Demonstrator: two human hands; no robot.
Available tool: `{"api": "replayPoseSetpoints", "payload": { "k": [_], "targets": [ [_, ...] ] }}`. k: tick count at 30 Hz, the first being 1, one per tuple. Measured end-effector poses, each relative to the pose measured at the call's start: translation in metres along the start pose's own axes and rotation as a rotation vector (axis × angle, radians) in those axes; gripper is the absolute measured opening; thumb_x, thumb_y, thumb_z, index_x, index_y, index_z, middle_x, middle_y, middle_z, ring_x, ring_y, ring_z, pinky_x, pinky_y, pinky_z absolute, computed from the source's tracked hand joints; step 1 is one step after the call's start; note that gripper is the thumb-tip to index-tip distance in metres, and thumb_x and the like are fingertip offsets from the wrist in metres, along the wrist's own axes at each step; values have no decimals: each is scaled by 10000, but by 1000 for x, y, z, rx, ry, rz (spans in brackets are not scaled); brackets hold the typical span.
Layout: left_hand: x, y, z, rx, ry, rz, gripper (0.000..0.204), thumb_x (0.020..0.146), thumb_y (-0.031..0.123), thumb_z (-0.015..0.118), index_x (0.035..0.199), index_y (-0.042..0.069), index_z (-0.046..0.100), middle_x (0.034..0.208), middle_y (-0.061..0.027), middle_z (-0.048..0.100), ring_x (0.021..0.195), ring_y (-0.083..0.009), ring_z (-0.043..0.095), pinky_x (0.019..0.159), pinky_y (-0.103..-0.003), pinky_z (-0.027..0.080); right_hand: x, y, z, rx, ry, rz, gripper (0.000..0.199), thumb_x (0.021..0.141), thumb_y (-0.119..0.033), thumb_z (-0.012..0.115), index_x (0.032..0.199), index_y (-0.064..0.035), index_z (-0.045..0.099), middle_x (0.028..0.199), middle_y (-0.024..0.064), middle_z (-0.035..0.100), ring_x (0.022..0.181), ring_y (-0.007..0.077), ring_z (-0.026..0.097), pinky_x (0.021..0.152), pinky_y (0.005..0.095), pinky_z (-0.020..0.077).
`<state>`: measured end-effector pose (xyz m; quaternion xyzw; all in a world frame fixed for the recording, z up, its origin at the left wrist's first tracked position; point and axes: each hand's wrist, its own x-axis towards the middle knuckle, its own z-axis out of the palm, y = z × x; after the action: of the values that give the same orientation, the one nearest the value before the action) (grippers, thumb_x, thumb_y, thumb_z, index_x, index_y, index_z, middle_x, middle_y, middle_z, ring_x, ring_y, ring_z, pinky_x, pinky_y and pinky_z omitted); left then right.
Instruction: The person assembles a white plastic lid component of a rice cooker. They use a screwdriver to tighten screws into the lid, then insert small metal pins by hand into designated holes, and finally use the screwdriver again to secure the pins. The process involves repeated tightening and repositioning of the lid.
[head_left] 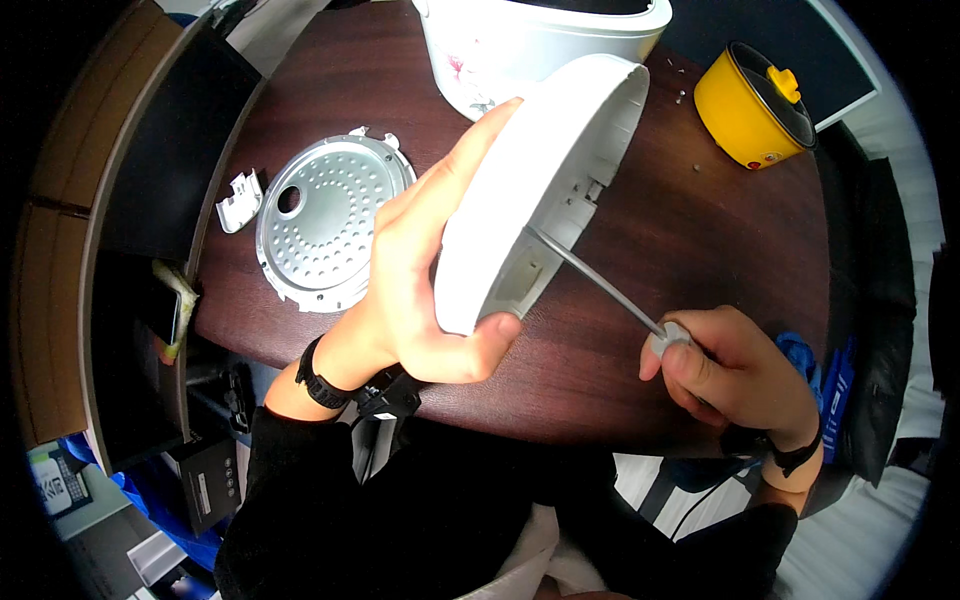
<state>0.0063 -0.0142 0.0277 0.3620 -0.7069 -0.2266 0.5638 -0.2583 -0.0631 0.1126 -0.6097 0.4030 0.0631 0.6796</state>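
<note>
My left hand (425, 255) grips a white rounded plastic cover (500, 190), apparently a rice cooker lid shell, tilted up on edge with its hollow side facing right. The thumb wraps the near rim and the fingers spread over the outside. In my right hand (725, 365) is a screwdriver (605, 285), held by its pale handle. Its metal shaft points up and left into the hollow of the cover; the tip's exact contact is hidden. Left of my left hand lies a round silver inner lid plate (335, 220) with dimples and a hole.
A white cooker body (540, 50) with a flower print stands behind the cover. A small white plastic piece (240, 203) lies beside the silver plate. At the far right is a yellow pot (735, 110) with small screws (681, 97) near it. A shelf (150, 200) borders the table's left.
</note>
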Motion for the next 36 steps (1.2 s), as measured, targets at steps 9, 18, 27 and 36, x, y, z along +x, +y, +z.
{"api": "replayPoseSetpoints", "payload": {
  "k": [9, 18, 27, 36],
  "targets": [
    [-6, -1, 0, -92, 91, -146, 991, 568, 283, 600, 1414, -150, 319, 1352, -312, 483, 1226, -364, 532, 1021, -390, 419, 12, 6, 14, -412, 231, -359, 332, 966, -249, 558, 745, -5, 523, 565, 132, 467, 522, 197, 517, 533, 360, 403],
    [-6, -1, -1, -89, 106, -227, 1007, 551, 298, 591, 1410, -152, 321, 1349, -308, 484, 1237, -358, 520, 1031, -389, 404, 20, 14, 13, 215, -137, -44, 358, 1029, -293, 447, 788, -42, 533, 509, -11, 477, 412, 60, 434, 410, 226, 343],
    [-7, 0, -3, -90, 111, -245, 1015, 534, 299, 582, 1408, -151, 327, 1350, -302, 485, 1238, -353, 518, 1037, -384, 395, 16, 16, 17, -81, 128, -218, 279, 984, -253, 529, 846, -10, 534, 628, 112, 526, 573, 198, 560, 549, 331, 412],
    [-6, 1, -4, -116, 84, -268, 1024, 517, 301, 573, 1405, -149, 332, 1350, -296, 487, 1239, -349, 516, 1043, -378, 385, 15, 24, 27, -295, 307, -403, 235, 954, -201, 560, 831, -6, 516, 652, 192, 541, 595, 367, 573, 555, 405, 420]
  ]
}}
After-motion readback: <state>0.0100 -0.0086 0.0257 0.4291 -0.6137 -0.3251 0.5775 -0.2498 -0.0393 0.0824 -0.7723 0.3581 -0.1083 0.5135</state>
